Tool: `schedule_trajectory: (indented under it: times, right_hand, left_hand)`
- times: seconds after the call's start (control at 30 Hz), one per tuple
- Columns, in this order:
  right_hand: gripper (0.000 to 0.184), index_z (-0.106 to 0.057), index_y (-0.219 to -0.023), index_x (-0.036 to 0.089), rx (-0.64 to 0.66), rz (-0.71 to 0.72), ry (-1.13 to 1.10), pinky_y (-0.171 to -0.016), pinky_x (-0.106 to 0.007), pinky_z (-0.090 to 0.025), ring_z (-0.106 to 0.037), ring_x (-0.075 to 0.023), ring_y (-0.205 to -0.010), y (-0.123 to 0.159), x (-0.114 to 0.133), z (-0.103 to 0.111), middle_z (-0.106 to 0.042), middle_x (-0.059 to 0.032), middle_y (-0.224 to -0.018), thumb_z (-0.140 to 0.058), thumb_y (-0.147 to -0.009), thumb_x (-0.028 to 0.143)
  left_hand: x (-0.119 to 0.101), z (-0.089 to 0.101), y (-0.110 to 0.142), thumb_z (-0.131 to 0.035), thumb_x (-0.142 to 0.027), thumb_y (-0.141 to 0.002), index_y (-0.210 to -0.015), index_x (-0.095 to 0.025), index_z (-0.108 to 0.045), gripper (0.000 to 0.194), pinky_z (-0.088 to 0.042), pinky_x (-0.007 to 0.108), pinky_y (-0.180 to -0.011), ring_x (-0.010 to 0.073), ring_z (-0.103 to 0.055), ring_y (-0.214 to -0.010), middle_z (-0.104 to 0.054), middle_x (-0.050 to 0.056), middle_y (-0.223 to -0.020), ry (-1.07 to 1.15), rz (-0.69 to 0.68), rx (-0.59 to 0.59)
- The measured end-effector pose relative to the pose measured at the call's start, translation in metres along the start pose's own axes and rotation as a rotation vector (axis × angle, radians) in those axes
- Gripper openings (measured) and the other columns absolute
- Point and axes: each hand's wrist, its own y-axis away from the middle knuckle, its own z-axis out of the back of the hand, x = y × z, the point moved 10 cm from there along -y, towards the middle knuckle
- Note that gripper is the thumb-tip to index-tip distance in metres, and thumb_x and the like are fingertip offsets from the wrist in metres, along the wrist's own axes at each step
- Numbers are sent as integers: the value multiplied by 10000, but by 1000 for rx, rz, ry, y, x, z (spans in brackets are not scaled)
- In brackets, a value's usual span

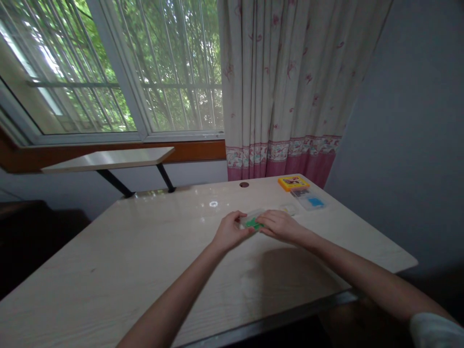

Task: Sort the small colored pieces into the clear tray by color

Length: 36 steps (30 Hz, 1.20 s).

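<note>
A small clear plastic box (255,212) with something green (251,223) in it is between my hands, just over the table. My left hand (229,232) grips its left side, with the thumb along the near edge and the fingers at the far side. On the right end are the bent fingers of my right hand (280,226), partly covering the green contents. Whether the box's lid is up or down cannot be made out. Just behind my right hand lies a small clear piece (289,209) with a yellowish patch.
At the right rear of the pale wooden table (145,270) are a yellow-orange box (293,182) and a clear case (306,198) with a blue piece inside. A raised shelf (112,158) stands at the back left. A round cable hole (244,184) is near the rear edge.
</note>
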Motion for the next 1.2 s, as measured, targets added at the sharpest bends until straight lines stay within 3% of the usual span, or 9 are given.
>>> schedule_trajectory:
  times: [0.1,0.2,0.3,0.4,0.53,0.67,0.9,1.07,1.2]
  right_hand:
    - [216,-583,-992,161,-35,2,37,-761,-294,-488,-603,-165,-857,6,-3,12,-655,-76,-917,-458,-855,271]
    - [241,-577,-1036,165,-46,-64,53,-786,-303,-496,-609,-172,-875,30,-23,34,-654,-76,-959,-474,-841,264]
    - [271,-577,-1064,200,-48,-202,50,-791,-331,-506,-617,-192,-876,71,-56,59,-657,-58,-971,-504,-815,280]
    - [253,-605,-1017,241,-48,-327,119,-772,-358,-517,-630,-212,-839,122,-86,79,-666,-45,-945,-533,-788,321]
    - [252,-615,-994,250,70,-481,198,-796,-369,-507,-614,-228,-895,185,-116,80,-653,-61,-978,-502,-796,357]
    - [278,-628,-973,245,137,-551,222,-820,-376,-497,-605,-234,-916,222,-134,71,-650,-68,-974,-466,-807,397]
    - [272,-638,-954,251,156,-533,215,-800,-336,-500,-607,-221,-894,225,-145,55,-648,-65,-961,-424,-836,370]
    - [280,-635,-944,241,162,-563,193,-794,-312,-491,-601,-210,-898,221,-150,56,-642,-73,-959,-416,-830,373]
    - [278,-626,-918,216,194,-583,178,-791,-332,-481,-585,-213,-905,200,-147,59,-628,-80,-965,-464,-796,407]
  left_hand:
    - [-1,11,9,-646,-395,-647,-1035,-157,-571,461,-439,319,-750,184,-545,-835,-604,72,-933,43,-65,5]
    - [12,25,11,-601,-371,-702,-1044,-157,-564,405,-429,343,-790,186,-543,-873,-598,83,-972,28,-58,-51]
    - [32,32,9,-563,-354,-732,-921,-166,-606,271,-436,344,-775,183,-554,-837,-618,73,-912,-6,-3,-82]
    - [37,33,7,-547,-336,-740,-854,-175,-620,210,-435,338,-769,182,-562,-816,-628,61,-860,-47,2,-67]
    - [23,29,9,-522,-297,-752,-811,-180,-626,167,-427,327,-781,184,-566,-825,-634,56,-842,-84,-71,-10]
    - [12,24,11,-498,-263,-764,-794,-180,-632,160,-419,322,-784,188,-562,-826,-637,59,-834,-120,-110,41]
    - [13,22,12,-493,-235,-763,-803,-175,-626,152,-417,316,-780,188,-558,-826,-636,59,-832,-157,-123,56]
    - [11,22,12,-494,-248,-765,-794,-171,-629,158,-415,310,-777,189,-557,-817,-634,63,-820,-165,-136,54]
    - [10,20,13,-492,-244,-769,-806,-163,-635,168,-409,298,-779,185,-554,-817,-632,64,-825,-159,-127,64]
